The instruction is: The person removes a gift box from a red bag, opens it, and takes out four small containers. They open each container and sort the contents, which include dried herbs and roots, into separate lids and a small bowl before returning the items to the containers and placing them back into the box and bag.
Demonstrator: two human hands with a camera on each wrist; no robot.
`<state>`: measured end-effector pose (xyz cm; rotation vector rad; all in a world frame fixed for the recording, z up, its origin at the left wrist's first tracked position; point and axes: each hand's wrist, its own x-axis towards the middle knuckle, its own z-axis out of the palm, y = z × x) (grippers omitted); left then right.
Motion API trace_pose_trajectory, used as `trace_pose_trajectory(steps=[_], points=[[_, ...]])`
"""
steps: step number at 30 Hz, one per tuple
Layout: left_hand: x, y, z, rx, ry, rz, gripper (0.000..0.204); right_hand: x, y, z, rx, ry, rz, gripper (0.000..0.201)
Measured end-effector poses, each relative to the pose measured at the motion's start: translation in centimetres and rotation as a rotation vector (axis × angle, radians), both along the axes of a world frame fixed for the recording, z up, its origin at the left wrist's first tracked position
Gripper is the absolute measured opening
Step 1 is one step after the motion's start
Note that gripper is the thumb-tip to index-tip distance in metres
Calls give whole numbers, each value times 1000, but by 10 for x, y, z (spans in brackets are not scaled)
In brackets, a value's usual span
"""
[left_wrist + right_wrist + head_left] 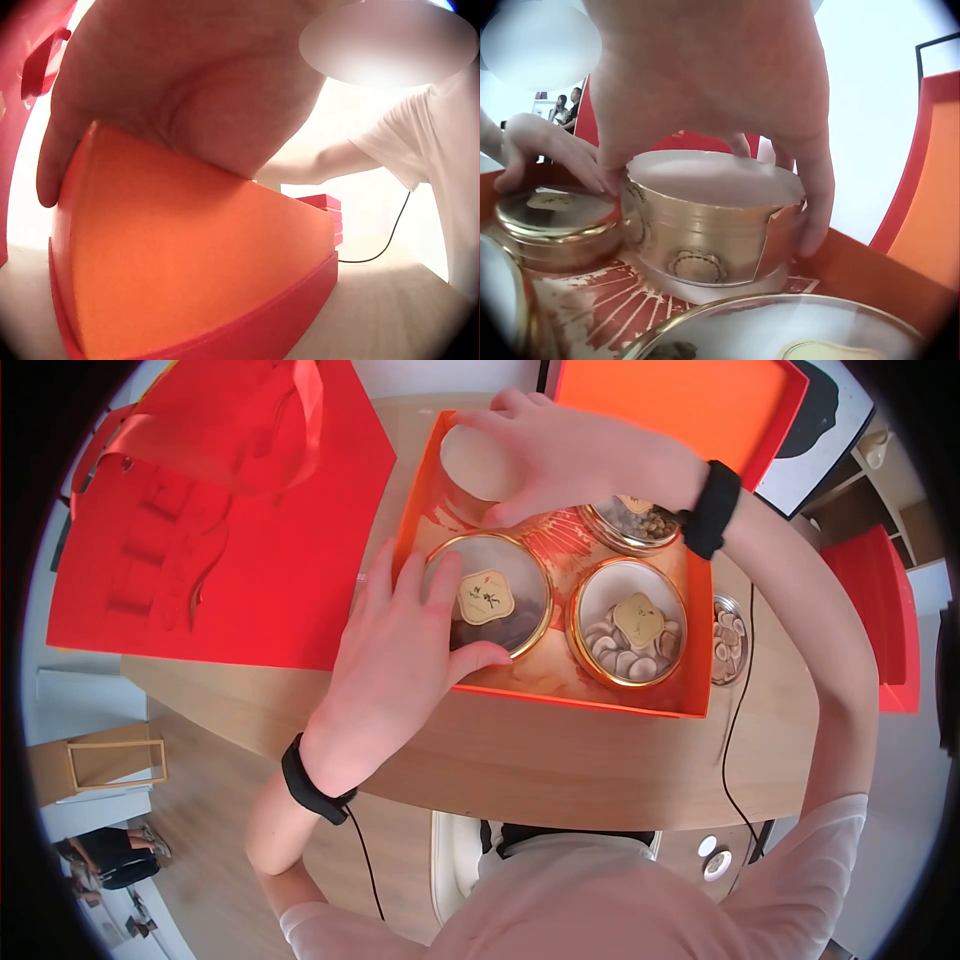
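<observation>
My right hand (560,455) reaches over the back left of an orange-red gift box (700,650). It grips a round gold-banded canister (705,232), thumb on one side and fingers on the other. The canister's pale top (482,463) shows between them, and one end of its gold band lifts. My left hand (400,630) lies spread over the box's front left edge, fingers relaxed. Its fingers and thumb rest about a clear-lidded jar (530,590) with a cream label. In the left wrist view the palm (202,82) covers the upper edge of the box's orange wall (195,240).
Two more gold-rimmed jars, one with pale slices (630,665) and one with small dark pieces (650,525), sit in the box. A red gift bag (200,580) stands left, the orange-lined lid (680,410) behind. Right of the box is a dish of slices (728,645) beside a black cable (738,710).
</observation>
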<state>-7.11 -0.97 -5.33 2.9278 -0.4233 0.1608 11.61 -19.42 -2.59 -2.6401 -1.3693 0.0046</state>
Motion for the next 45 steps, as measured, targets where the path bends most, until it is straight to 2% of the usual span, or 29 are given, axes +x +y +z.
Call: trace_pose_trajectory(steps=[6, 18, 27, 32, 34, 36, 39, 41, 43, 45], points=[[3, -3, -2, 21, 29, 19, 80, 19, 13, -28, -125, -77, -7, 100], [7, -6, -7, 21, 37, 38, 79, 32, 11, -61, -138, -328, 113, 99], [9, -8, -2, 0, 70, 45, 81, 37, 11, -71, -123, -345, 130, 101], [6, -8, 0, 34, 45, 28, 80, 19, 3, -46, -151, -146, 39, 98], [6, -7, 1, 61, -13, -24, 80, 12, -14, -35, -93, -78, 9, 94], [7, -5, -3, -17, 8, -26, 82, -2, -47, -15, 9, -35, -23, 89], [7, -7, 4, -141, 115, -23, 86, -60, -111, 19, 126, 72, -95, 82], [11, -9, 12, -168, 198, -55, 90, -97, -157, 20, 138, 39, -173, 82], [17, -13, 18, -141, 260, -115, 95, -125, -204, 0, 36, -92, -199, 98], [20, -17, 22, -66, 285, -125, 102, -153, -239, -17, -42, 35, -304, 109]])
